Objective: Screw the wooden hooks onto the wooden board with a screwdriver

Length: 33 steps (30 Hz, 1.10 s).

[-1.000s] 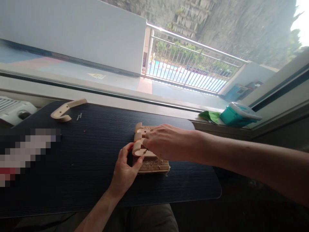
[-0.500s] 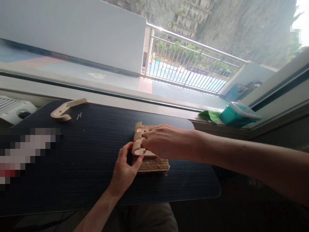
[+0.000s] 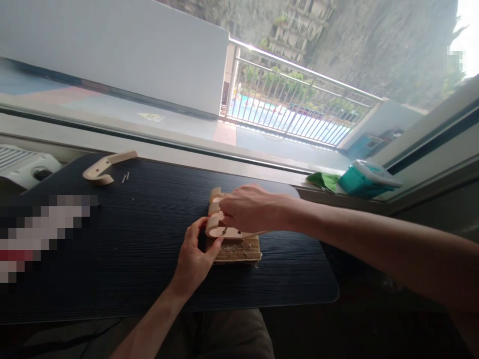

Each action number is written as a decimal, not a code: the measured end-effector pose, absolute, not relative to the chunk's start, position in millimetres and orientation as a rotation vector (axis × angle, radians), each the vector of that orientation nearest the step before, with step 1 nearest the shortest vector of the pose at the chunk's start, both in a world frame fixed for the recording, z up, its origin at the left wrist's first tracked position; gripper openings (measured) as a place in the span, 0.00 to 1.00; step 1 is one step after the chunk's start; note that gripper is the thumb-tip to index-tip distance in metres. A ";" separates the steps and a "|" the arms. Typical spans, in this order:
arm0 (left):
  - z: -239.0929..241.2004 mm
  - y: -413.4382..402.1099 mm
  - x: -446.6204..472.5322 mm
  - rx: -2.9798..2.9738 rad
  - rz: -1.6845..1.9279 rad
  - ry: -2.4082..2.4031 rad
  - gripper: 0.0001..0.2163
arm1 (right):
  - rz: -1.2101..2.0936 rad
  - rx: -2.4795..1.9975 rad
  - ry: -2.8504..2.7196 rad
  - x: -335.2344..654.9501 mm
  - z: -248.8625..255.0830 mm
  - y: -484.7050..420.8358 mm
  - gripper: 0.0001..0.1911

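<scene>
Several J-shaped wooden hooks (image 3: 228,232) lie side by side on a stacked cardboard block (image 3: 239,252), curled ends to the left. My left hand (image 3: 195,253) grips the curl of the nearest hook, fingers behind it and thumb at its front edge. A small screw (image 3: 224,231) stands at a hole in that hook, close to the thumb tip. Above the hooks, my right hand (image 3: 245,207) is closed with the fingers pointing down toward the screw. What it holds is hidden beneath the hand. Another wooden hook (image 3: 108,167) lies apart on the black table (image 3: 149,269).
Two or so loose screws (image 3: 125,177) lie beside the separate hook. A white appliance (image 3: 28,167) stands at the left by the window sill. On the sill at right are a green cloth (image 3: 324,182) and a teal box (image 3: 368,179).
My right hand has lifted slightly and turned, showing more of the nearest hook and a second hole in it. My left hand keeps its grip. The view has shifted a little.
</scene>
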State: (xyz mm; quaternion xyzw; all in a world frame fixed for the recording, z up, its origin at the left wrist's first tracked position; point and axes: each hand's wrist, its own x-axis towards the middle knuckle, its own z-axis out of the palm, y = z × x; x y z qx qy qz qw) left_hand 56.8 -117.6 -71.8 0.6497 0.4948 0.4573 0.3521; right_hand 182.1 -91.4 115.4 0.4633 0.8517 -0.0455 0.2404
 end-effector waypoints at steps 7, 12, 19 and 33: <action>-70.0 -118.9 56.7 1.700 1.201 1.294 0.21 | -0.099 1.272 2.323 182.0 124.2 -100.5 0.10; -69.0 -118.8 56.2 1.688 1.210 1.281 0.21 | 0.012 1.009 2.418 177.6 131.1 -101.7 0.10; -70.3 -118.0 56.4 1.695 1.192 1.279 0.20 | -0.042 1.014 2.355 172.8 124.3 -96.4 0.10; -70.9 -118.9 56.4 1.699 1.222 1.277 0.21 | 0.001 1.075 2.353 172.1 133.6 -106.3 0.09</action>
